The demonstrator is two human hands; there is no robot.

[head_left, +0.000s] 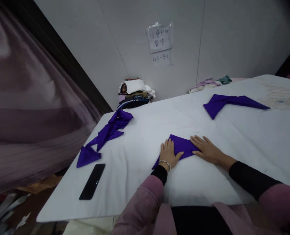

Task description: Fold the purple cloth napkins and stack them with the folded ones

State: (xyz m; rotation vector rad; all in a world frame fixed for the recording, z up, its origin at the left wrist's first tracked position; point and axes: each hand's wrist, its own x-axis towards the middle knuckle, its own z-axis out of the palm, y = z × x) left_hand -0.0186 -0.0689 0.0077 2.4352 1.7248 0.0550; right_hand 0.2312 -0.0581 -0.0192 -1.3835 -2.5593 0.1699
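The table (233, 156) fills the frame; near its lower centre lies the purple cloth (180, 145), folded to a triangle. It looks light, soft and easy to slip — best taken by a corner or folded edge. The left hand (169, 153) and right hand (206, 149) press flat on it, fingers spread, grasping nothing. The cloth's lower edge is hidden under the palms; the curtain (32, 98) at left is blurred.

Black phone (92, 181) near table edge (69, 209); clothes stack (134, 93), paper sign (159, 37) on wall.
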